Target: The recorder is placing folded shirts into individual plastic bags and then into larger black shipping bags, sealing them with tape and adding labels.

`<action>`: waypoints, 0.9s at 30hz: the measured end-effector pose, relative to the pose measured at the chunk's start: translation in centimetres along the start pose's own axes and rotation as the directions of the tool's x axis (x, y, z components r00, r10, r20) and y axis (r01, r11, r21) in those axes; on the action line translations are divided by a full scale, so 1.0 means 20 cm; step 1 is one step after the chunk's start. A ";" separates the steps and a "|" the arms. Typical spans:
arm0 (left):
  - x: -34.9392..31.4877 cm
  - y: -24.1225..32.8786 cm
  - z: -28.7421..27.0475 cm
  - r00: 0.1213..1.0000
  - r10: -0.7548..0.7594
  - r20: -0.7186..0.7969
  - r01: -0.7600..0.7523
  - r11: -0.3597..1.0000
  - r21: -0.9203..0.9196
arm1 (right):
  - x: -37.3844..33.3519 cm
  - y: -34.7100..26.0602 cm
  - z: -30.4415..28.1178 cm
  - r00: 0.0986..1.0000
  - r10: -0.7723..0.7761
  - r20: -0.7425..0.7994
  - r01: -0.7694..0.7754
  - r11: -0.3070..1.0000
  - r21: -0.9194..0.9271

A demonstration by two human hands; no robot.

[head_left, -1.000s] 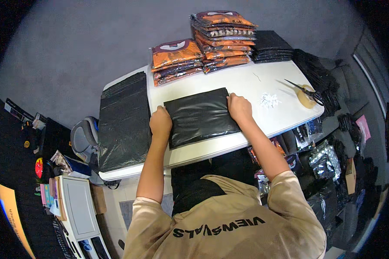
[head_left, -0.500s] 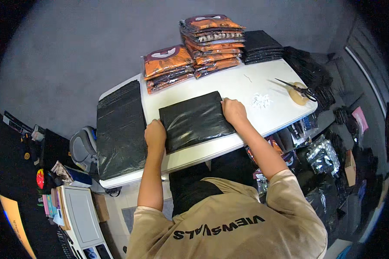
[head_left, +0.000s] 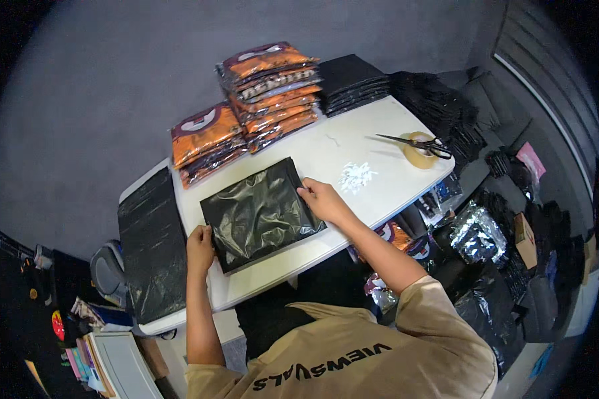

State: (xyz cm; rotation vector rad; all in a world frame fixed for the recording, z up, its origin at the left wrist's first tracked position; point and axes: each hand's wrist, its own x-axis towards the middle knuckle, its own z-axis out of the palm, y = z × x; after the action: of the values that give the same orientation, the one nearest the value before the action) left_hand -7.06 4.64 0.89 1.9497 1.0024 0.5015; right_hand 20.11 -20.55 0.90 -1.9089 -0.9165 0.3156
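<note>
A flat, rectangular black plastic mailer bag lies on the white table in front of me, its upper face creased and shiny. At its left edge my left hand is closed, with the fingers pinching the plastic. My right hand grips the right edge near the far corner, thumb on top and the other fingers partly hidden. What is inside the bag is hidden. To the left lies a pile of larger, flat black plastic bags.
Clear-wrapped orange garments form a low stack and a taller stack at the back. Beside them sits a black package stack. White paper scraps, a tape roll and scissors lie right. Black packages crowd a grey sofa.
The view has shifted, so the table appears farther left and lower. The bag's upper face is more wrinkled now. My right hand's fingers have changed their hold on the right edge.
</note>
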 end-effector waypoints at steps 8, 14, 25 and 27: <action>0.29 0.90 0.39 0.925 0.381 0.002 -0.354 0.862 -0.362 | 0.22 -0.01 -0.93 0.949 -0.097 -0.299 0.143 0.980 0.136; 0.73 1.47 1.22 0.884 0.464 0.055 -0.404 0.818 -0.408 | 0.71 0.42 -1.77 0.922 -0.120 -0.367 0.061 0.984 -0.168; 1.13 1.74 1.86 0.976 0.196 0.097 -0.121 0.853 -0.508 | 1.54 0.98 -2.01 0.881 -0.112 -0.460 -0.044 0.948 -0.315; 1.24 1.78 1.81 0.983 0.170 0.068 -0.109 0.841 -0.530 | 1.71 0.92 -1.98 0.902 -0.110 -0.418 -0.022 0.954 -0.298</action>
State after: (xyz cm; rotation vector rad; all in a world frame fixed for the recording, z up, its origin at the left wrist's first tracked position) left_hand 47.86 -4.90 10.15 1.5358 0.5690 0.6620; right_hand 74.27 -26.87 10.76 -2.1081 -0.7316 -0.2870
